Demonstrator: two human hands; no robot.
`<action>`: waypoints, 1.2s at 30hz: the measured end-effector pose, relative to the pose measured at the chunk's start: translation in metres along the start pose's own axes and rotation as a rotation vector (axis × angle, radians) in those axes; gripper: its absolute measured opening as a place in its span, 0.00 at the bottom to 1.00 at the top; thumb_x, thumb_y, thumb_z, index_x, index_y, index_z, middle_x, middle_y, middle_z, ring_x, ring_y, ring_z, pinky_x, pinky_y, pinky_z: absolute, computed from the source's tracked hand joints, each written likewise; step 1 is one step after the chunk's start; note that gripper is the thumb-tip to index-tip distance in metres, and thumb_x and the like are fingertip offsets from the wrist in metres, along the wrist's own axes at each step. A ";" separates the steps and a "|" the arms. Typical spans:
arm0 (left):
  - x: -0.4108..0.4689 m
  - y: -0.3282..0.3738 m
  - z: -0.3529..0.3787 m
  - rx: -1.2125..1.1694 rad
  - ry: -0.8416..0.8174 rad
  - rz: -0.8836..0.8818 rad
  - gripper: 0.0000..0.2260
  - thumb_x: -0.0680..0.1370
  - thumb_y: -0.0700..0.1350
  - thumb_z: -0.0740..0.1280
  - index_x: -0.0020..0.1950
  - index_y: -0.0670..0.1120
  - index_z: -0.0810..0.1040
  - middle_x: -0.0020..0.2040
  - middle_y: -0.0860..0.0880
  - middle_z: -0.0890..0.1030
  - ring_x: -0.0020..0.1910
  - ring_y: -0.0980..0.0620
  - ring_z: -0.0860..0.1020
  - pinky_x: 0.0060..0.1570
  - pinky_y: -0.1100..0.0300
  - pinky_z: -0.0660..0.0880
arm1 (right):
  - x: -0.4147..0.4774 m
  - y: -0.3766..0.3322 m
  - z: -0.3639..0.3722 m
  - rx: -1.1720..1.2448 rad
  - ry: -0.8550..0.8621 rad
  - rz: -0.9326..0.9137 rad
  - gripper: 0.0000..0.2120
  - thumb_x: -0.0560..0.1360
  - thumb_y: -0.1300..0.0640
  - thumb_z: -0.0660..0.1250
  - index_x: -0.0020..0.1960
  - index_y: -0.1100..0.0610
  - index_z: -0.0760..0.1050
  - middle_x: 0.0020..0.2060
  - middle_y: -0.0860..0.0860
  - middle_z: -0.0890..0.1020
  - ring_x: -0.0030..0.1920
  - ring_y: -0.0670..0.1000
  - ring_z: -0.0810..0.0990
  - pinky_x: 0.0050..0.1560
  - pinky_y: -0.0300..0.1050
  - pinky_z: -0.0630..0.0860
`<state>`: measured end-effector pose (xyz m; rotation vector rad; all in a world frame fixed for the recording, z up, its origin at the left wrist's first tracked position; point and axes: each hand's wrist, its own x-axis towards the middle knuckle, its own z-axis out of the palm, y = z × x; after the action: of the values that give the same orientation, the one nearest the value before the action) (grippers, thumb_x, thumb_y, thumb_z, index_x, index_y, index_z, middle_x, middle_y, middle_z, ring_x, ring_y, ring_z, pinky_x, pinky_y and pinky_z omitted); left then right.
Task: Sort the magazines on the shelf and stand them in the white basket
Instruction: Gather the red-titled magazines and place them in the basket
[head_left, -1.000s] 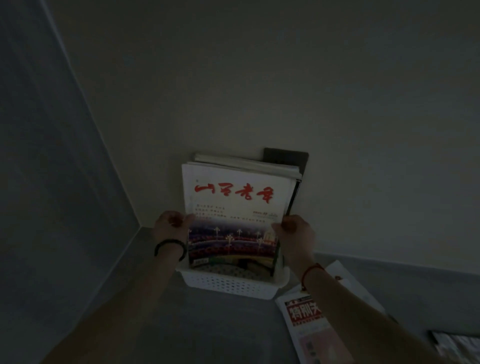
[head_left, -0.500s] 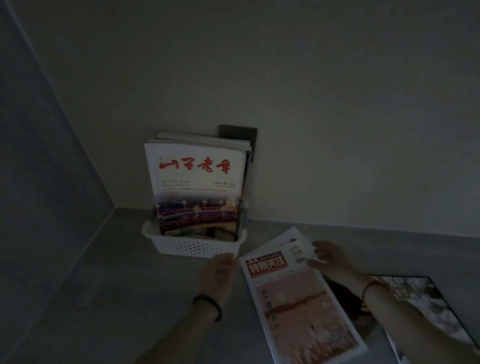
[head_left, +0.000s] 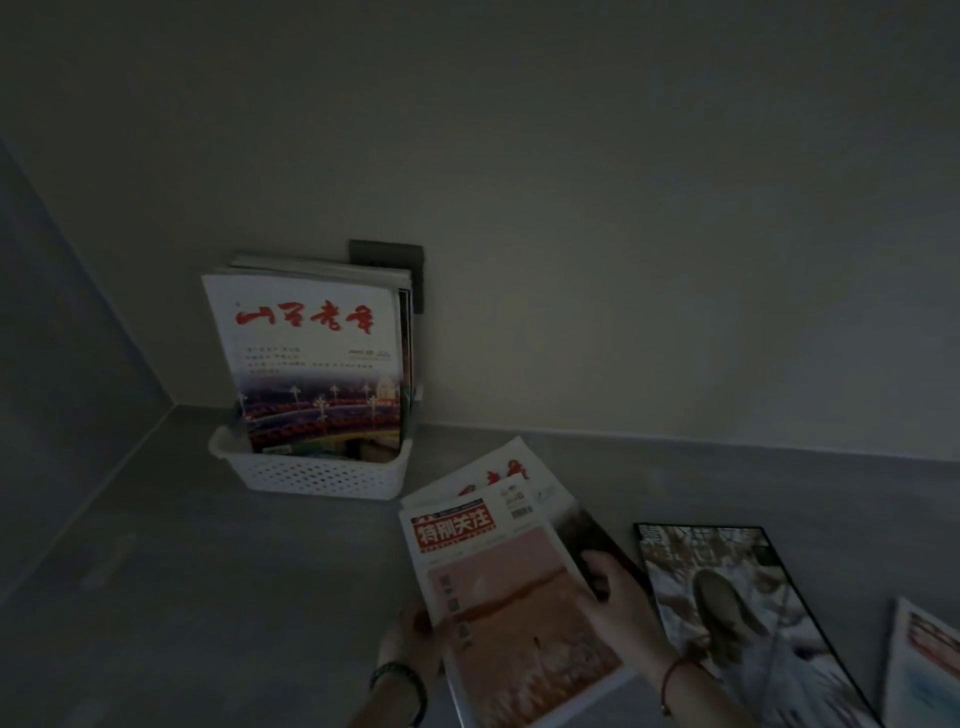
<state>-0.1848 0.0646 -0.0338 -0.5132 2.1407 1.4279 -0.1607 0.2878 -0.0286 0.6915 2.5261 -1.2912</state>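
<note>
— Surroundings, left to right?
— Dim light throughout. Grey side wall (head_left: 62, 338) at far left, meeting pale back wall (head_left: 623, 208) in a corner. Grey shelf (head_left: 182, 571) beneath. Dark wall plate (head_left: 387, 253) on the back wall, lower part hidden behind upright magazines. Bare shelf between basket and flat pile.

— Position of task items?
— White basket (head_left: 311, 475) in the corner, close to the back wall. Bundle of magazines standing in it, leaning back a little. Front magazine (head_left: 306, 364) white with red title. Right of basket, flat on shelf: pink-cover magazine (head_left: 514, 623) lying over red-script magazine (head_left: 493, 470). Further right, black-bordered magazine (head_left: 737, 613). At frame edge, cropped magazine (head_left: 924, 665).

— Counts?
— One basket. Upright magazines: several, exact number unreadable from the edges. Flat magazines: four plain, with a dark patch under the right hand that may be a fifth, cannot tell. Two hands.

— Hand pose?
— Left hand (head_left: 410, 636), black band (head_left: 397, 675) at wrist, at left edge of pink-cover magazine; thumb on cover, fingers beneath and hidden. Right hand (head_left: 618, 597), red cord (head_left: 675, 670) at wrist, at right edge; fingers together, curled over that edge. Both clamped on the same magazine. Lifted or resting: cannot tell.
</note>
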 end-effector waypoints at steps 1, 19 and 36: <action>-0.002 -0.003 0.000 0.001 0.016 -0.006 0.12 0.70 0.39 0.69 0.53 0.44 0.79 0.45 0.41 0.84 0.43 0.43 0.83 0.45 0.48 0.81 | 0.004 0.000 -0.007 -0.025 0.046 -0.010 0.24 0.75 0.56 0.65 0.68 0.55 0.64 0.67 0.53 0.70 0.65 0.53 0.70 0.60 0.43 0.69; -0.036 -0.029 -0.035 0.171 0.274 -0.079 0.16 0.70 0.41 0.69 0.57 0.41 0.75 0.50 0.42 0.82 0.43 0.46 0.77 0.38 0.59 0.73 | 0.022 0.016 -0.032 0.024 -0.114 -0.035 0.05 0.73 0.58 0.67 0.43 0.59 0.79 0.40 0.55 0.81 0.46 0.55 0.79 0.39 0.42 0.71; -0.046 0.094 -0.035 -0.158 -0.058 0.432 0.18 0.76 0.42 0.65 0.65 0.46 0.67 0.52 0.61 0.78 0.50 0.63 0.77 0.45 0.71 0.75 | -0.043 -0.083 -0.120 0.260 0.590 -0.567 0.10 0.72 0.63 0.67 0.34 0.53 0.73 0.26 0.47 0.76 0.27 0.33 0.75 0.26 0.26 0.67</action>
<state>-0.2090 0.0684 0.0736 -0.0579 2.1890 1.8271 -0.1631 0.3300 0.1179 0.4591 3.2233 -1.8454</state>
